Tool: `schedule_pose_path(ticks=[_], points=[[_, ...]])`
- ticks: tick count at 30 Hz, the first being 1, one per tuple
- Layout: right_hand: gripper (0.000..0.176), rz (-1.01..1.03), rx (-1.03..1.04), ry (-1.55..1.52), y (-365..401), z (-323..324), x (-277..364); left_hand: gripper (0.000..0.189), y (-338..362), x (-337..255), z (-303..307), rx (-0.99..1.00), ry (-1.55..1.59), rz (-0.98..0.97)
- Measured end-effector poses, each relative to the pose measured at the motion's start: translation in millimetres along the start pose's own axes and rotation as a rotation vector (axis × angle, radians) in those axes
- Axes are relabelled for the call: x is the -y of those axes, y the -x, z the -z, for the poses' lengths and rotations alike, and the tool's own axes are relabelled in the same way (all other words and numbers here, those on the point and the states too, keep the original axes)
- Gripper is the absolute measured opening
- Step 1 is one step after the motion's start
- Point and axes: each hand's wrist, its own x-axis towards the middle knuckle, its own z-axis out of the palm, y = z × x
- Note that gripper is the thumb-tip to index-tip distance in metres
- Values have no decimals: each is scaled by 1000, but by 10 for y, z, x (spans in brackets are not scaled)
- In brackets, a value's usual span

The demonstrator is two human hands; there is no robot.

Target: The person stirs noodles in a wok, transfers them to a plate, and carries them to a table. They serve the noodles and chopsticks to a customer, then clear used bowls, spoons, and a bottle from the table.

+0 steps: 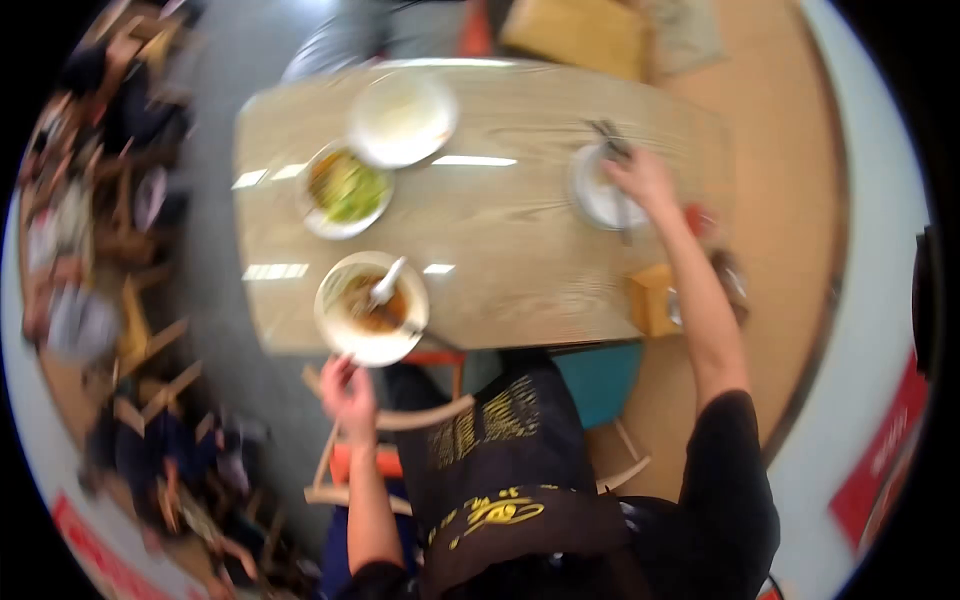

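Note:
Over the small white bowl [592, 200] at the table's right side, my right hand [640, 178] is closed around dark, thin utensils [608, 132], blurred but looking like chopsticks. My left hand [348, 392] is at the near table edge, its fingers loosely curled and a little apart. Its fingertips are right at the near rim of a large pale bowl [330, 315]. In that bowl are brown soup leftovers, a white spoon [388, 282] and a dark utensil [425, 335] whose handle sticks out to the right.
On the table [490, 240], a bowl of green leaves [352, 190] stands beside a large white plate [403, 120]. A wooden box [652, 300] sits at the right edge, with a red item [698, 220] nearby. Chairs [600, 385] line the near side; people sit at far left.

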Motion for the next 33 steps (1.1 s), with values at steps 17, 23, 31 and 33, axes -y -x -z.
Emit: schedule_pose_path(ticks=[17,23,31,33], points=[[21,584,141,-785,2116,-943,1499,5,180,-292,-350,-126,-190,-783],[27,968,409,-716,2846,-1394,2467,17,496,-794,102,-250,29,-424],[25,732,487,-600,2175,-1794,2730,18,-72,-656,198,-81,115,-383],[26,456,400,-721,1914,-1532,2509,21,59,-565,314,-77,104,-244]])
